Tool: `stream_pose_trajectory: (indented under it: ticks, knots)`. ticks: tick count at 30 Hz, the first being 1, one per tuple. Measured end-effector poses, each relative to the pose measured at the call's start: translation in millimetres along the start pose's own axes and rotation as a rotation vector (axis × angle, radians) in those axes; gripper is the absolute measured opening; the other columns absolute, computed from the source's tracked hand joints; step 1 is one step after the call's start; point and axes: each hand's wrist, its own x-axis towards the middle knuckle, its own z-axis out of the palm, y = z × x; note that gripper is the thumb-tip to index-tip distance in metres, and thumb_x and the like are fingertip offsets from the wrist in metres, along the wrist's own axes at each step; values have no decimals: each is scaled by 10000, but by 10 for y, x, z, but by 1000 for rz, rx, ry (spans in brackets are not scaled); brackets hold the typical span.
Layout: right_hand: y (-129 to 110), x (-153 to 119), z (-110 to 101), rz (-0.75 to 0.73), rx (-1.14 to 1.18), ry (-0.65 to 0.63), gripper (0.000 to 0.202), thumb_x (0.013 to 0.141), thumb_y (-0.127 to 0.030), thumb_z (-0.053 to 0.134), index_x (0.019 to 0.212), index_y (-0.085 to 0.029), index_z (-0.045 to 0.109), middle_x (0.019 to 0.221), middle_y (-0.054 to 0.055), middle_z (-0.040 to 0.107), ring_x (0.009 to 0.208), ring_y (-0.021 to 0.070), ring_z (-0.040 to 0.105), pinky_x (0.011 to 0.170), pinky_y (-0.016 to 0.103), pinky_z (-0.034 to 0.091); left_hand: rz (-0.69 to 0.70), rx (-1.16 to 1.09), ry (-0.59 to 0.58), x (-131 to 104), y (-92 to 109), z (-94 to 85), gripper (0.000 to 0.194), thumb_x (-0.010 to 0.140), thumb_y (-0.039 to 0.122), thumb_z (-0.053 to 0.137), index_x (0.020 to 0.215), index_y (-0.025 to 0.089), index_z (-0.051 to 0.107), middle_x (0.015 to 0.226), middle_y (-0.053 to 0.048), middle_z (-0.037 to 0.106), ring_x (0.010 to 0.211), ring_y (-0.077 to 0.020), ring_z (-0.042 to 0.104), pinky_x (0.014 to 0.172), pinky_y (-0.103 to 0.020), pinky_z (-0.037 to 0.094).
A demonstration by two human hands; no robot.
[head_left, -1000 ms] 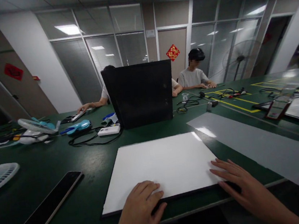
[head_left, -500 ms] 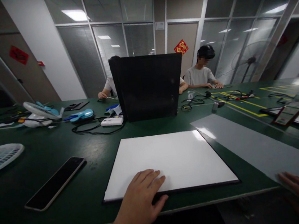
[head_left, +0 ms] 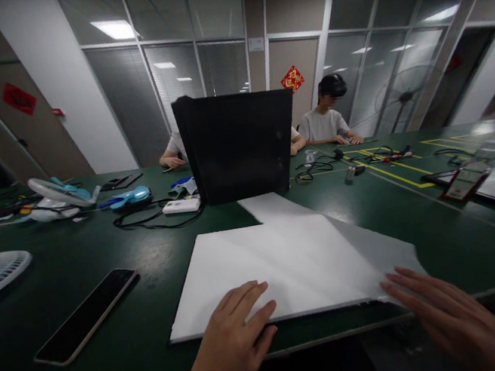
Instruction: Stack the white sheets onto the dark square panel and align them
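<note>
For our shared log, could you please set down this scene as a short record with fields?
Left hand: left hand, fingers spread over the white panel near its front edge
Right hand: right hand, fingers at the near end of the pale sheet; its grip is too blurred to tell
Sheet: overlaps the panel, reaching past its far and right edges
Left of panel: phone
Beyond panel: black box
Surface: green table
</note>
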Motion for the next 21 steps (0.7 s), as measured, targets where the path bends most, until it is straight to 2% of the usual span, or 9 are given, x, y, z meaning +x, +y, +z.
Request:
stream_pose_trajectory:
  ticks: [3,5,7,10,13,18,21]
  knots:
    - [-306,365,72,-123,-31,4,564,979,-203,492,1461,-480,590,1627,-20,477,1440,309,525,1066,545,572,55,53,121,2,50,-42,267,966,155,648,1201,241,741,1369,-83,732,1270,-269,670,1025,-437,573]
    - [-377,475,177,-94,10,-19,535,993,-188,483,1413,-484,631,1654,-23,436,1457,303,507,1066,553,582,52,69,143,11,62,-58,252,971,155,643,1183,245,745,1332,-74,749,1240,-259,684,1020,-426,566]
    - [-372,497,293,-47,80,-66,488,1019,-203,473,1387,-466,656,1655,-16,435,1463,289,504,1090,548,576,41,69,113,24,52,-56,248,971,168,632,1183,236,741,1296,-81,762,1199,-268,703,990,-436,582]
    - [-320,473,399,3,171,-118,430,1046,-242,471,1375,-432,673,1601,3,509,1452,268,518,1123,537,552,22,37,43,36,8,-24,223,956,203,650,1157,229,742,1216,-81,789,1113,-282,733,930,-458,620]
    - [-306,475,394,27,210,-146,398,1051,-293,494,1393,-400,666,1557,23,561,1449,273,521,1149,551,520,-38,-12,-22,27,-36,21,202,934,246,687,1122,244,759,1184,-68,803,1085,-286,745,925,-476,639]
    - [-360,501,339,30,175,-132,414,1047,-372,539,1455,-381,613,1576,31,542,1461,290,505,1212,635,412,-99,-45,-120,15,-63,45,292,900,292,731,1188,267,768,1278,-61,782,1173,-303,733,977,-504,640]
    - [-386,490,338,26,143,-114,436,1049,-402,540,1482,-375,584,1588,34,527,1461,288,504,1202,639,424,-99,-54,-141,21,-61,36,338,895,297,735,1231,265,754,1325,-55,766,1213,-309,724,989,-520,640]
